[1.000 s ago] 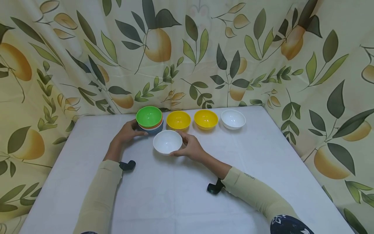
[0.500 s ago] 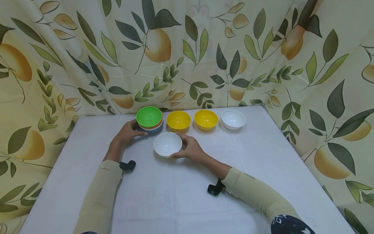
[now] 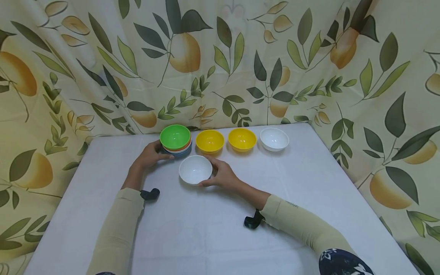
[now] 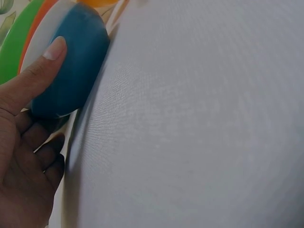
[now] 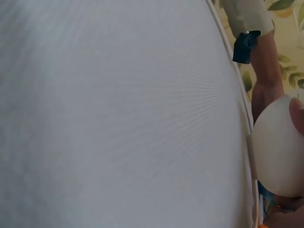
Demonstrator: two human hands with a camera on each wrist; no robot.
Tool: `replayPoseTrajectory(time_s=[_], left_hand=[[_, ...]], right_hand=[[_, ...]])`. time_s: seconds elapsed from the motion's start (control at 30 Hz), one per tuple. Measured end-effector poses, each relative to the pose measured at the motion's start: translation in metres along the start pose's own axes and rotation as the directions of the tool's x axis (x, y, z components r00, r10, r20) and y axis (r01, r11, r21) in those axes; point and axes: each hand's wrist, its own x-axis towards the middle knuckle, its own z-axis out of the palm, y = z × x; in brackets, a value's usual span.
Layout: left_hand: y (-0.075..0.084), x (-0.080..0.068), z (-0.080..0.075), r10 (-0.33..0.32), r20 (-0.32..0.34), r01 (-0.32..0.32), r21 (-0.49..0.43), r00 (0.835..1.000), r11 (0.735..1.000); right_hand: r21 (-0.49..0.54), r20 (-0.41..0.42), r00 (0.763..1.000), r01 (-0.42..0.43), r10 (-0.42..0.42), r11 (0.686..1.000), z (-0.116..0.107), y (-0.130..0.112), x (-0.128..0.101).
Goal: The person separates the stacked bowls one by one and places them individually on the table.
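My left hand grips the side of a stack of nested bowls near the table's back edge. A green bowl tops the stack. In the left wrist view, orange and white bands show below it, and a blue bowl forms the bottom, with my thumb laid across it. My right hand holds a white bowl by its right side, thumb at the near side and fingers at the far side. That bowl is upright, just in front of the stack. The right wrist view shows its pale outer wall at the right edge.
Right of the stack, two yellow bowls and another white bowl stand in a row along the back edge. A white cloth covers the table. Behind hangs a fruit-patterned curtain.
My right hand has drawn the white bowl slightly toward me, then a little to the left. The left hand and the stack have stayed in place.
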Motion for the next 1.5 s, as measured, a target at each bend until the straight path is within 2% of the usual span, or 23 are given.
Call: replayPoseTrajectory(time_s=[0.57,0.93,1.3,1.5], left_hand=[[0.002,-0.002,-0.001,-0.008,-0.006,0.008,0.013,1.000,1.000],[-0.002,0.001,-0.002,0.012,-0.003,-0.012,-0.004,1.000,1.000],[-0.001,0.002,-0.002,0.017,0.005,-0.017,-0.004,1.000,1.000],[-0.001,0.001,-0.002,0.008,0.002,-0.008,0.001,1.000,1.000]], right_hand=[[-0.015,-0.029,0.999,-0.021,0.021,1.000,0.004,0.002,0.003],[-0.020,-0.032,0.999,-0.030,0.030,0.999,0.003,-0.002,0.003],[-0.062,-0.036,0.996,-0.083,0.081,0.995,-0.005,-0.010,-0.001],[-0.042,-0.032,0.996,-0.087,0.086,0.995,-0.012,-0.017,-0.003]])
